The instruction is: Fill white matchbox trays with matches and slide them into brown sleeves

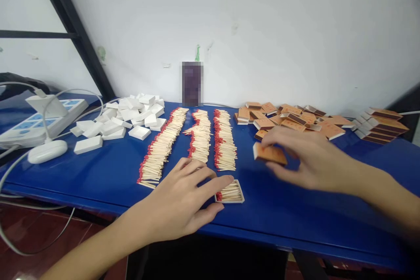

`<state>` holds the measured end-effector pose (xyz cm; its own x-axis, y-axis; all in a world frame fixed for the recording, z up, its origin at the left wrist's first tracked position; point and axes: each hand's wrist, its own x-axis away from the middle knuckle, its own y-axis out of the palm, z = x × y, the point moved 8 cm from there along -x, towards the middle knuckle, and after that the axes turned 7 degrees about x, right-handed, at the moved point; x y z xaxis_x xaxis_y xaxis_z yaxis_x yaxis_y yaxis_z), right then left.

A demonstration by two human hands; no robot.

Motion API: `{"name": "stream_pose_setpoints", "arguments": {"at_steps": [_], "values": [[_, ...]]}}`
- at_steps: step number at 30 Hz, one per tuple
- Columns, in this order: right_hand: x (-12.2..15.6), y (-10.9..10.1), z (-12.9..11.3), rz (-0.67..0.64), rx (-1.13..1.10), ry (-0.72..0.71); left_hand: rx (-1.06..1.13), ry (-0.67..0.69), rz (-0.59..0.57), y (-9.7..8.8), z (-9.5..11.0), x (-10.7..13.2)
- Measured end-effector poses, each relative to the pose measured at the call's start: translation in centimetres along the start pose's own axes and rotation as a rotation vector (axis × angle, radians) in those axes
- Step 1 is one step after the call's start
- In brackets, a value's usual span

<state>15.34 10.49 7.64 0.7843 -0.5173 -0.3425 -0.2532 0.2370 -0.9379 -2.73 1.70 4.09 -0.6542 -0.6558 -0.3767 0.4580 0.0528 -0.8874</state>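
Note:
My left hand [193, 192] is at a white matchbox tray [243, 196] near the table's front edge, with its index finger along the far side and thumb by the near left corner. The tray lies face up and is filled with red-tipped matches [230, 191]. To its right and slightly behind, my right hand [305, 155] pinches an orange matchbox sleeve [271, 154] between thumb and fingers, just above the table. Three long rows of matches [160, 148] stretch back beyond my left hand.
White empty trays [134, 111] are heaped at the back left. Orange sleeves [295, 118] lie piled at the back right, beside stacked matchboxes [382, 124]. A power strip [49, 122] with white cables sits on the left of the blue table [295, 223]. A wall stands behind.

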Motion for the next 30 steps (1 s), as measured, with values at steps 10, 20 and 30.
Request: {"name": "stream_pose_setpoints", "arguments": {"at_steps": [10,20,30], "values": [[0.1,3.7,-5.9,-0.357,-0.385,-0.102,0.002,-0.013,0.017,-0.1,0.0,0.0],[0.1,3.8,-5.5,-0.393,-0.468,-0.036,0.025,-0.008,0.022,-0.2,-0.1,0.1],[0.0,3.9,-5.4,-0.382,-0.499,-0.025,0.046,-0.026,0.013,-0.2,-0.2,0.1]]}}
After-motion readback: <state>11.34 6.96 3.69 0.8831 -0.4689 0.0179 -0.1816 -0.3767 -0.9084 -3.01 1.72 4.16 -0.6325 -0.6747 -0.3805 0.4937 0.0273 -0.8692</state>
